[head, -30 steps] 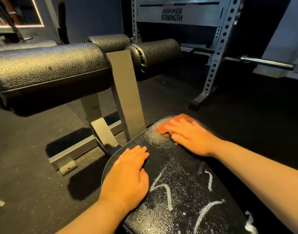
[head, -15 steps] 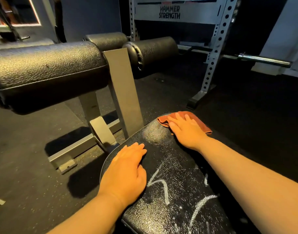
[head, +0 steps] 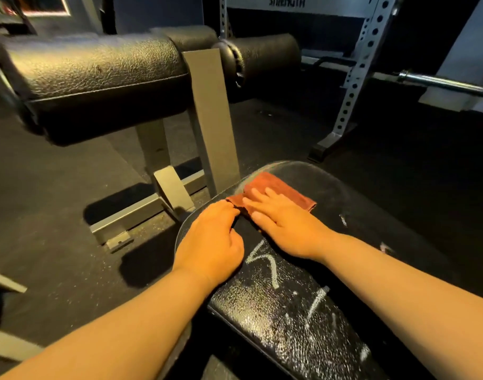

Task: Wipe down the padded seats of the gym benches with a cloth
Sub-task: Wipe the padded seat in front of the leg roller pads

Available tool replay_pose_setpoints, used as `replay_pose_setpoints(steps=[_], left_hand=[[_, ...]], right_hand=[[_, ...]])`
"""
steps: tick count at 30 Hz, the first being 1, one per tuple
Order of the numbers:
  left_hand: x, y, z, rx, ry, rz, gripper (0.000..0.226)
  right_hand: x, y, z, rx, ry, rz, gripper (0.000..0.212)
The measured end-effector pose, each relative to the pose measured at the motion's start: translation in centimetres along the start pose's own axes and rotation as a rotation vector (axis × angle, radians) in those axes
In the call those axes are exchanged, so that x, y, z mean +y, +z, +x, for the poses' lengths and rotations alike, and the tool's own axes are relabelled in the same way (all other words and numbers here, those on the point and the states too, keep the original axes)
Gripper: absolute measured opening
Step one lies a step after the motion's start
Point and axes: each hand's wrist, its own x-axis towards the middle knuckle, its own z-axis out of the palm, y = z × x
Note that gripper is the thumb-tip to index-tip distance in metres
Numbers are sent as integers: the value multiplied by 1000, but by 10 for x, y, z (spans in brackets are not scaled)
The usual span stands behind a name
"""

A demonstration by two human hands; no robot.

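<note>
Left hand (head: 210,239) now pinches the cloth (head: 284,190) corner; right hand (head: 282,222) presses flat. Limp, light fabric: grip by edges.

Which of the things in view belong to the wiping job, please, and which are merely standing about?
Part of the job:
orange cloth
padded seat, white streaks remaining
right hand, flat on the cloth
left hand, fingers curled at the cloth's corner

Standing about:
roller pads
barbell
rack upright
</note>
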Motion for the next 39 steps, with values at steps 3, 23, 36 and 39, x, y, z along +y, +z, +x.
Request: replay_pose_setpoints(steps=[3, 23, 36, 39], left_hand=[[-1, -3, -3, -9, -61, -47, 47], [24, -24, -62, -118, -111, -116, 54], [46, -15, -85, -235, -93, 36, 58], [48, -17, -84, -220, -81, 43, 53]], right_hand=[[21, -11, -39, -63, -15, -29, 48], [-70, 20, -111, -38, 14, -60, 49], [-62, 18, -173, 66, -43, 12, 46], [-22, 9, -167, 231, 117, 21, 34]])
